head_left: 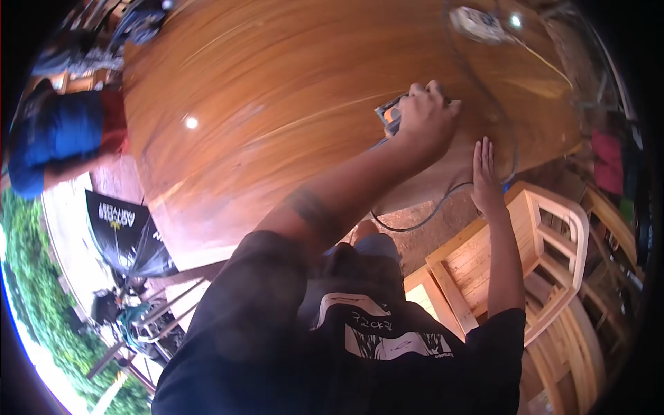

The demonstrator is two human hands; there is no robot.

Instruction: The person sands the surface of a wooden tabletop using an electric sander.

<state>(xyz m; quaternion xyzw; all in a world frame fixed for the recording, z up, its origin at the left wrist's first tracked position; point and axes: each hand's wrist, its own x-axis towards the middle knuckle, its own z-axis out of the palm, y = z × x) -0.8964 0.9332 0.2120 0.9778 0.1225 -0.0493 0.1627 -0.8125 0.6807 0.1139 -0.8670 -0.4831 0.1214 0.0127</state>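
Observation:
My left hand (427, 119) grips a small power sander (391, 116) with an orange part and a metal edge, pressed on the big brown wooden tabletop (290, 90). Most of the tool's body is hidden under my fingers and wrist. Close to the near edge, my right hand (485, 166) lies flat on the wood with its fingers stretched out and holds nothing. A dark power cord (415, 227) loops below the table edge between my arms and runs up past my right hand.
A pale boxy object (477, 24) with a yellowish cord lies at the tabletop's far right. Wooden furniture frames (546, 242) stand beside my right arm. At left are a person in blue (69, 131), a black umbrella (128, 232) and metal-legged items (149, 325).

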